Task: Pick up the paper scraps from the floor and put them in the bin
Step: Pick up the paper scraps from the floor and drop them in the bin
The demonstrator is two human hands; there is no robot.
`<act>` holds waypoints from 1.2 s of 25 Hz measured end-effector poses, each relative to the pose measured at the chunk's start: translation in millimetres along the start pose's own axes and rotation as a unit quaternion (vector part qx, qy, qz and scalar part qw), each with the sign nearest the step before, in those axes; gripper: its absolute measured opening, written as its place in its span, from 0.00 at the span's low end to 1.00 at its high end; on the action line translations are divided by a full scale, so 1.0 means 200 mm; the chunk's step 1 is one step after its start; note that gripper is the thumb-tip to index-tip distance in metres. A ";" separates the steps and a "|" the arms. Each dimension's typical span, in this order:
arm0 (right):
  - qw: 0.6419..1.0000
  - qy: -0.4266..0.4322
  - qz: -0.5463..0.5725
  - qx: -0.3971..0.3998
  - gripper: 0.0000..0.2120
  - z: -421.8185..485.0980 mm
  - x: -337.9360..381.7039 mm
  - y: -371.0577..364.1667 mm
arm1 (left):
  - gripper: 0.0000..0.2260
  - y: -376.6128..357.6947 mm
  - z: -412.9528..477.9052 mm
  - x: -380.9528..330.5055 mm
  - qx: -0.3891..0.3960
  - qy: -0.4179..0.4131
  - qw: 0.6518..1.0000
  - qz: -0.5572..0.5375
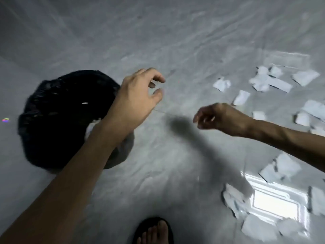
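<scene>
A bin lined with a black bag [58, 120] stands on the floor at the left, with pale paper showing inside near my forearm. My left hand [139, 95] hovers just right of the bin's rim, fingers curled apart and holding nothing. My right hand [219, 118] hangs lower and further right over bare floor, fingers loosely spread and empty. Several white paper scraps [270, 81] lie scattered on the floor at the right, and more scraps [279, 169] lie at the lower right. The picture is motion-blurred.
The floor [175, 41] is glossy grey tile and reflects a bright window patch [276, 203] among the lower-right scraps. My foot in a dark sandal [154, 231] shows at the bottom edge. A wall meets the floor at the upper left.
</scene>
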State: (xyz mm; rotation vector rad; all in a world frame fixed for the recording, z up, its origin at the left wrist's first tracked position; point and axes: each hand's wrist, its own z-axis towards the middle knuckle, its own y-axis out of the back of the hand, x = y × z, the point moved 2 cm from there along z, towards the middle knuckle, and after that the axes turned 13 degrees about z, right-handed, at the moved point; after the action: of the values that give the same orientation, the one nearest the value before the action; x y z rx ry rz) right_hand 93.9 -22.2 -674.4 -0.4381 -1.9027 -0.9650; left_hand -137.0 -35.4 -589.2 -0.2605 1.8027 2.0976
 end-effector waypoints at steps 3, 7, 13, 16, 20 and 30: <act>0.980 -0.123 -0.131 0.091 0.15 -0.45 -0.41 0.02 | 0.07 -0.33 0.02 -0.27 0.154 -0.077 0.983 -0.068; 0.967 -0.124 -0.199 0.101 0.17 -0.92 -0.65 -0.04 | 0.08 -0.70 -0.05 -0.50 0.315 -0.128 0.938 -0.070; 0.978 -0.049 -0.198 0.050 0.12 -1.31 -0.79 -0.20 | 0.13 -1.05 -0.36 -0.76 0.432 -0.295 0.852 0.018; 0.969 -0.080 -0.226 0.057 0.11 -1.38 -0.85 -0.23 | 0.20 -1.16 -0.57 -0.77 0.444 -0.413 0.790 0.085; 0.981 -0.082 -0.159 -0.079 0.11 -1.38 -0.80 -0.21 | 0.13 -1.23 -0.70 -0.74 0.357 -0.522 0.768 0.105; 0.997 0.006 -0.077 -0.013 0.04 -1.29 -0.78 -0.45 | 0.08 -1.29 -0.39 -0.88 0.275 -0.421 0.865 -0.003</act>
State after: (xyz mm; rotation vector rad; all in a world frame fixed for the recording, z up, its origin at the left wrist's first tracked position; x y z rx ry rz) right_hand 263.8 -265.1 -779.7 -0.3019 -1.9363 -1.0919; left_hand 116.0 -108.3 -772.9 0.6924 1.6784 1.2476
